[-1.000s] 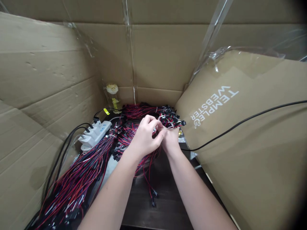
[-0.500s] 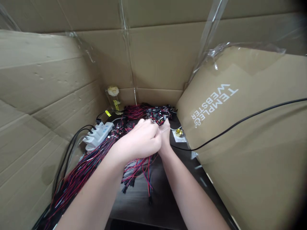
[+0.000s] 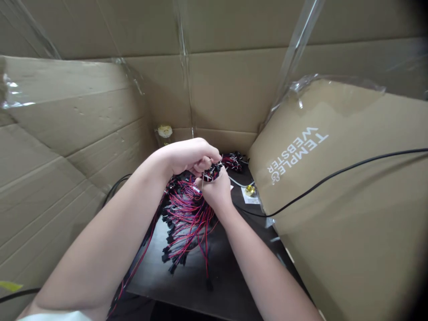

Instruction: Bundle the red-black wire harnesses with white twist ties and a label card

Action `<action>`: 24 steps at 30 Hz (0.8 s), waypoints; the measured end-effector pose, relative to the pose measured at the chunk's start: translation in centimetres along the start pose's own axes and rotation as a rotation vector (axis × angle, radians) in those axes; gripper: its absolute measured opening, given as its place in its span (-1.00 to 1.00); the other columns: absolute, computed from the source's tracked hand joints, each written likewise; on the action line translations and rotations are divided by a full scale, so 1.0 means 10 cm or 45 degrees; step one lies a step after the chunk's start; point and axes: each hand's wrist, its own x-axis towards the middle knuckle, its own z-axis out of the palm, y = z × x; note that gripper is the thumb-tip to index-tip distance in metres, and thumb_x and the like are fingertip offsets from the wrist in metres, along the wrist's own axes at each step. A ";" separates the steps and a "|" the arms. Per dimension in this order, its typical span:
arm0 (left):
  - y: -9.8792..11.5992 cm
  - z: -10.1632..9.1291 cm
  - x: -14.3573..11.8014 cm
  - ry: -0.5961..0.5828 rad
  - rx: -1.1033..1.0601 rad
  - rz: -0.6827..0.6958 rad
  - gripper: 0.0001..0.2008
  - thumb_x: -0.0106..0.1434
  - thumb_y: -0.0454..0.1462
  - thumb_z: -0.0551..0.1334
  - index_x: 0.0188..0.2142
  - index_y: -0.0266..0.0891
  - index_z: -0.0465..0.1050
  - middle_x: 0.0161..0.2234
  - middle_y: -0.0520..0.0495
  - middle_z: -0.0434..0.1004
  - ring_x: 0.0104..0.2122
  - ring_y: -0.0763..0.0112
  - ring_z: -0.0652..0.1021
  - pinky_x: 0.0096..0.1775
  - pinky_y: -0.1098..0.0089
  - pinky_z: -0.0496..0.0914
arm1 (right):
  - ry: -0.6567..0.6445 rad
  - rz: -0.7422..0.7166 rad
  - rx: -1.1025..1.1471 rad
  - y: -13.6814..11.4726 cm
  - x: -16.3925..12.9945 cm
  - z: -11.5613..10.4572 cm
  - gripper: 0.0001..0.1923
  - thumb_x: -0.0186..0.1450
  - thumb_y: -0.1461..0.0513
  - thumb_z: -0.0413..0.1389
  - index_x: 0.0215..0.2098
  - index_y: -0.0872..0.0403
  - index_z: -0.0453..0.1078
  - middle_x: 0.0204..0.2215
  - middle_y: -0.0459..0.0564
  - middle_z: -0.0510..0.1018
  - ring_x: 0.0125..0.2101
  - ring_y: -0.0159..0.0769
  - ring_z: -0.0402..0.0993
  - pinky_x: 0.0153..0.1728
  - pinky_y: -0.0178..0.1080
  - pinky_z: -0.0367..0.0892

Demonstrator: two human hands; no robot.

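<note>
A bundle of red and black wires [image 3: 187,218] with black connectors hangs from my two hands over a dark table [image 3: 227,276]. My right hand [image 3: 216,189] grips the bundle near its top. My left hand [image 3: 189,156] is closed just above it, fingers pinching at the connector ends [image 3: 214,171] of the same bundle. More red and black wires [image 3: 236,160] lie on the table behind my hands.
Cardboard walls [image 3: 83,125] enclose the table on all sides. A printed cardboard sheet [image 3: 334,187] leans at the right with a black cable [image 3: 334,178] across it. A bottle with a pale cap [image 3: 164,133] stands at the back. A small gold object [image 3: 249,190] lies on paper.
Both hands lifted the wire bundle off the table and drew it nearer. My left arm swung across and now hides the white power strip and the left wire pile.
</note>
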 end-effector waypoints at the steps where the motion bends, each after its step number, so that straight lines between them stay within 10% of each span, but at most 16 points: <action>1: -0.03 -0.05 0.04 -0.005 -0.127 -0.046 -0.62 0.08 -0.25 0.26 -0.72 -0.17 0.10 -0.71 0.07 -0.10 -0.68 0.57 0.02 -0.60 0.40 0.02 | -0.005 -0.012 -0.017 -0.03 0.01 0.00 -0.57 0.03 0.27 0.31 -0.12 -0.01 0.42 -0.25 0.02 0.64 -0.16 0.02 0.59 -0.13 -0.09 0.48; 14: -0.50 -0.64 0.20 -0.183 -1.201 -0.381 -0.92 0.16 -0.45 0.20 -0.32 -0.35 0.37 -0.74 0.25 0.02 -0.85 0.68 0.11 -0.76 0.64 0.17 | -0.177 -0.118 0.041 0.00 0.05 -0.08 -0.82 0.03 0.26 0.27 -0.38 0.02 0.40 -0.41 -0.07 0.61 -0.43 -0.16 0.51 -0.35 -0.19 0.44; 24: -0.83 -0.37 0.08 -0.294 -1.359 -0.219 -0.83 0.23 -0.43 0.22 -0.16 -0.42 0.44 -0.71 0.25 0.09 -0.83 0.66 0.18 -0.73 0.61 0.23 | 0.033 -0.100 0.182 0.26 0.16 -0.25 -0.85 0.13 0.22 0.32 -0.39 0.03 0.44 -0.40 -0.07 0.60 -0.40 -0.18 0.50 -0.27 -0.13 0.47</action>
